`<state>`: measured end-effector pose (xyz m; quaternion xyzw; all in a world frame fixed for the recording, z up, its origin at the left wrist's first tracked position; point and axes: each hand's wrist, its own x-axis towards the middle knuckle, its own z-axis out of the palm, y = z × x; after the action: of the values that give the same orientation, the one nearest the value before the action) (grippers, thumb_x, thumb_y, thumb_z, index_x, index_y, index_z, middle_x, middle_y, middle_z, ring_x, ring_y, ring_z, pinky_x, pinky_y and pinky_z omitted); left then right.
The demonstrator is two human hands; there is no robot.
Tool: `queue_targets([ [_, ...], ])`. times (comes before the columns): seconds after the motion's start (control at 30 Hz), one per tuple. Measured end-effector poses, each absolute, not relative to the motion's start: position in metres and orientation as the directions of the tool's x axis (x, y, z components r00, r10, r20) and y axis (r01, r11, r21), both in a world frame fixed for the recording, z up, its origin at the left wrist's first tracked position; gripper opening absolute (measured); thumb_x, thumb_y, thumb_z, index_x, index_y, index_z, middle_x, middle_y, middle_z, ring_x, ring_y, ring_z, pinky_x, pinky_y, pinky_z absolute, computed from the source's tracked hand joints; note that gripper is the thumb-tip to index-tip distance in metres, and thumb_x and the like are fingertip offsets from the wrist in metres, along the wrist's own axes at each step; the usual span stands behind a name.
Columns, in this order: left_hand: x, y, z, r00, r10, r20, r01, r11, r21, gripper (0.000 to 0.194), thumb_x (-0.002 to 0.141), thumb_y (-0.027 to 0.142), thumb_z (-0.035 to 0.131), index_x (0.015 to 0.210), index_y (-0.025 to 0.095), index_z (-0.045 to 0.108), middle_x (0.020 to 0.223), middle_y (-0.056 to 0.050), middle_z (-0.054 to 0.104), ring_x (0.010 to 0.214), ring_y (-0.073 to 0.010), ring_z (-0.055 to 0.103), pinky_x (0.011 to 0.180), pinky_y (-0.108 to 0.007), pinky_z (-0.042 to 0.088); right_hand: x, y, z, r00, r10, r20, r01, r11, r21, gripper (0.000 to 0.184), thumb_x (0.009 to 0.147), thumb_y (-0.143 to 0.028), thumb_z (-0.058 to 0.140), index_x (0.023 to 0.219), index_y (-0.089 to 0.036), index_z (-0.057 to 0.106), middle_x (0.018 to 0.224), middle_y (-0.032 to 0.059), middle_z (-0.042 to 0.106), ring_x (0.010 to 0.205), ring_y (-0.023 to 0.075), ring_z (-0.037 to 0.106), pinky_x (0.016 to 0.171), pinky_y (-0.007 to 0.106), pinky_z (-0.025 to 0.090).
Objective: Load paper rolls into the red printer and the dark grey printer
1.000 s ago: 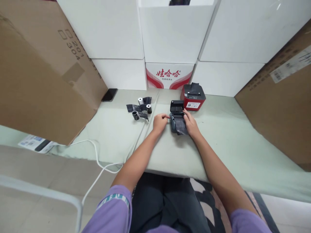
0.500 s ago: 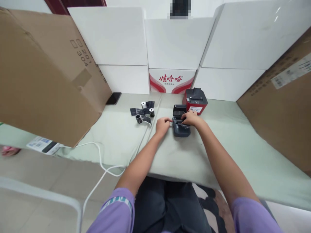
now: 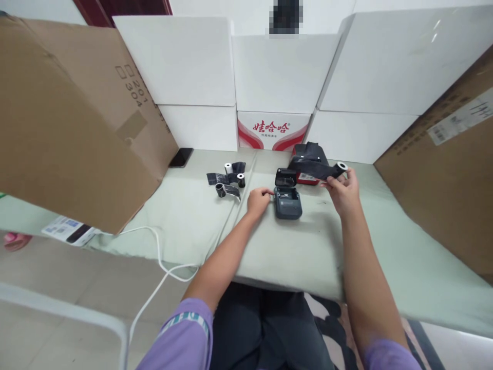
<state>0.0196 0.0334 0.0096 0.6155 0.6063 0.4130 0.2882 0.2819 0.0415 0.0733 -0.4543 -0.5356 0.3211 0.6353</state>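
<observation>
My right hand [image 3: 344, 191] is raised over the table, closed on a small roll of black paper [image 3: 340, 169] with a white core. A black strip [image 3: 311, 167] trails left from the roll, in front of the red and black box-shaped printer [image 3: 308, 177]. On the table lies a small dark portable printer [image 3: 288, 203], its lid [image 3: 285, 177] up and its paper bay exposed. Beside it, my left hand [image 3: 259, 201] rests with fingers curled and a fingertip against the printer's left side. Nothing shows in that hand.
Several paper rolls [image 3: 220, 190] with loose black strips stand left of my left hand. A phone [image 3: 181, 157] lies by the left cardboard box [image 3: 88, 133]. White boxes [image 3: 196, 61] line the back; another cardboard box [image 3: 454, 169] stands right. A white cable [image 3: 157, 252] hangs over the front edge.
My right hand has lifted the black paper roll out of the small printer and moved it up and right. My left hand stays at the printer's left side.
</observation>
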Motion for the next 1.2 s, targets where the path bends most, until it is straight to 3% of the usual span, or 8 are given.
queue_targets([
  [0.13,0.019,0.033,0.01,-0.069,0.984,0.164,0.496,-0.109,0.861,0.034,0.079,0.011,0.052,0.089,0.021,0.083,0.078,-0.002,0.076,0.076,-0.0178,0.066,0.073,-0.027,0.049,0.296,0.044,0.047,0.41,0.868,0.282,0.124,0.253,-0.959,0.054,0.062,-0.046,0.071,0.106,-0.028,0.047,0.096,0.002,0.069,0.072,0.0185,0.066,0.054,0.026,0.047],
  [0.23,0.019,0.033,0.011,-0.071,0.985,0.154,0.494,-0.1,0.864,0.035,0.078,0.01,0.051,0.089,0.021,0.083,0.079,-0.003,0.077,0.077,-0.0176,0.067,0.075,-0.026,0.049,0.305,0.045,0.036,0.494,0.827,0.267,0.209,0.185,-0.96,0.053,0.057,-0.047,0.075,0.098,-0.025,0.048,0.086,0.0019,0.069,0.068,0.0172,0.063,0.055,0.026,0.045],
  [0.43,0.019,0.032,0.011,-0.07,0.987,0.147,0.49,-0.095,0.867,0.035,0.078,0.012,0.051,0.09,0.021,0.083,0.078,-0.002,0.076,0.075,-0.0175,0.066,0.072,-0.026,0.048,0.314,0.036,0.037,0.509,0.781,0.361,0.522,0.054,-0.851,0.052,0.068,-0.049,0.068,0.11,-0.02,0.06,0.08,0.0024,0.067,0.072,0.0208,0.063,0.075,0.036,0.052],
  [0.73,0.018,0.033,0.011,-0.057,0.984,0.171,0.489,-0.122,0.864,0.034,0.079,0.012,0.051,0.09,0.02,0.083,0.078,-0.003,0.076,0.076,-0.0175,0.066,0.072,-0.026,0.049,0.31,0.037,0.031,0.438,0.829,0.347,0.684,-0.057,-0.727,0.041,0.069,-0.034,0.064,0.106,-0.017,0.068,0.096,0.011,0.074,0.083,0.0262,0.067,0.088,0.044,0.053],
  [0.93,0.018,0.033,0.01,-0.053,0.985,0.163,0.508,-0.114,0.854,0.033,0.079,0.012,0.052,0.09,0.02,0.082,0.074,-0.002,0.075,0.071,-0.0172,0.065,0.071,-0.026,0.048,0.317,0.041,0.016,0.332,0.899,0.285,0.717,-0.044,-0.696,0.042,0.07,-0.039,0.066,0.105,-0.016,0.072,0.103,0.0137,0.076,0.087,0.0274,0.067,0.091,0.046,0.052],
  [1.03,0.018,0.032,0.011,-0.058,0.988,0.143,0.502,-0.095,0.859,0.033,0.081,0.013,0.052,0.092,0.019,0.082,0.076,-0.002,0.075,0.072,-0.0172,0.066,0.072,-0.026,0.049,0.32,0.041,0.018,0.358,0.895,0.264,0.69,-0.063,-0.721,0.056,0.067,-0.035,0.067,0.12,-0.016,0.068,0.112,0.0139,0.075,0.083,0.0249,0.066,0.089,0.045,0.053],
  [1.13,0.02,0.032,0.014,-0.077,0.979,0.191,0.47,-0.133,0.873,0.032,0.085,0.013,0.052,0.1,0.019,0.079,0.095,-0.005,0.078,0.086,-0.0172,0.069,0.082,-0.026,0.051,0.318,0.036,0.031,0.465,0.805,0.369,0.621,0.001,-0.784,0.067,0.068,-0.03,0.061,0.134,-0.016,0.059,0.123,0.0136,0.071,0.087,0.0233,0.066,0.084,0.043,0.054],
  [1.2,0.021,0.033,0.015,-0.087,0.968,0.235,0.456,-0.171,0.873,0.031,0.087,0.014,0.053,0.106,0.017,0.077,0.106,-0.007,0.078,0.093,-0.0172,0.069,0.088,-0.026,0.051,0.31,0.031,0.043,0.482,0.74,0.469,0.578,0.134,-0.805,0.062,0.072,-0.028,0.055,0.132,-0.017,0.059,0.125,0.0129,0.071,0.095,0.0237,0.067,0.084,0.041,0.055],
])
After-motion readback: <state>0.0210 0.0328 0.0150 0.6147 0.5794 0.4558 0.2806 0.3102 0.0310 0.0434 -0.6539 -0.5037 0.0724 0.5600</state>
